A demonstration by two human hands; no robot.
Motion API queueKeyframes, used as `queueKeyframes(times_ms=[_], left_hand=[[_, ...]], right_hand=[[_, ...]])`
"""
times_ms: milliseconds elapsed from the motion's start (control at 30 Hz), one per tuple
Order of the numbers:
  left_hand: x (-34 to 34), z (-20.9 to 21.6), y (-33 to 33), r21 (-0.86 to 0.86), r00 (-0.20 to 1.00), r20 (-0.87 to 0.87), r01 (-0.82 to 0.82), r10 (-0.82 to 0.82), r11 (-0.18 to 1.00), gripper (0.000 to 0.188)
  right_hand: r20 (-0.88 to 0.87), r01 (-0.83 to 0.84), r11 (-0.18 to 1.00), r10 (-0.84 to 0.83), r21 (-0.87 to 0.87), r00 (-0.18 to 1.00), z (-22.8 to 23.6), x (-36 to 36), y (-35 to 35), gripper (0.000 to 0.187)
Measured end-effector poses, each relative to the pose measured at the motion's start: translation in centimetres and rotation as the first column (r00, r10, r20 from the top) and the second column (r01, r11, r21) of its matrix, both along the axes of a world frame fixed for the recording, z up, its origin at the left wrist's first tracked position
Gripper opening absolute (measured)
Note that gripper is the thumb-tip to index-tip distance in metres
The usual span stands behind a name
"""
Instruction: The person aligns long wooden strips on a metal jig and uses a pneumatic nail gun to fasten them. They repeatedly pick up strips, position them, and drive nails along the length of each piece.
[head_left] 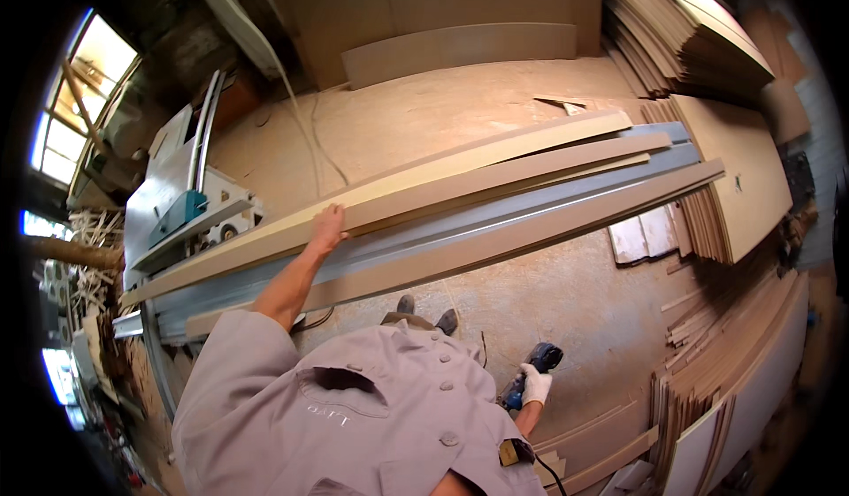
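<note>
My bare left hand [329, 226] reaches forward, its fingers curled over a long, narrow board strip [495, 178]. The strip lies lengthwise on a long grey metal bench [371, 248], among other strips. A paler strip [460, 164] lies along its far side, and another brown strip [531, 224] runs along the bench's near side. Low at my right, my right hand [536, 385], in a white glove, is closed around a blue and black power tool [531, 375]. The tool's dark head points away from me, apart from the boards. Its exact kind does not show clearly.
Stacked panels [734, 173] stand at the right, with more piles of boards [725, 363] nearer me. A white machine with a teal part [181, 213] stands at the left. A large sheet [460, 52] leans at the back. A dark cord [550, 471] hangs near my right arm.
</note>
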State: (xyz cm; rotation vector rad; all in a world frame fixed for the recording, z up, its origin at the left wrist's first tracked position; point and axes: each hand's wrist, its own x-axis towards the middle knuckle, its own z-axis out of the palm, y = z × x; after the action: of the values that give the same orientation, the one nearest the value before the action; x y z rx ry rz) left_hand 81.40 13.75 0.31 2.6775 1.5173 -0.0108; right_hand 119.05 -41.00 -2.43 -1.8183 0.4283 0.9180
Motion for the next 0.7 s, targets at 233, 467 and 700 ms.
queueKeyframes(times_ms=[233, 467, 700], left_hand=[[-2.4, 1.4, 1.7, -0.127, 0.980, 0.161, 0.138, -0.117, 0.982, 0.059], [-4.3, 10.8, 4.3, -0.236, 0.903, 0.379, 0.307, -0.203, 0.922, 0.025], [-3.0, 16.2, 3.8, -0.492, 0.932, 0.336, 0.295, -0.134, 0.819, 0.041]], right_hand=[[-0.009, 0.088, 0.995, -0.088, -0.053, 0.996, 2.0, -4.0, -1.5, 0.019], [-0.005, 0.016, 1.000, -0.016, -0.023, 1.000, 2.5, -6.4, 0.7, 0.017], [0.046, -0.031, 0.999, 0.030, 0.022, 0.999, 3.8, -10.1, 4.0, 0.018]])
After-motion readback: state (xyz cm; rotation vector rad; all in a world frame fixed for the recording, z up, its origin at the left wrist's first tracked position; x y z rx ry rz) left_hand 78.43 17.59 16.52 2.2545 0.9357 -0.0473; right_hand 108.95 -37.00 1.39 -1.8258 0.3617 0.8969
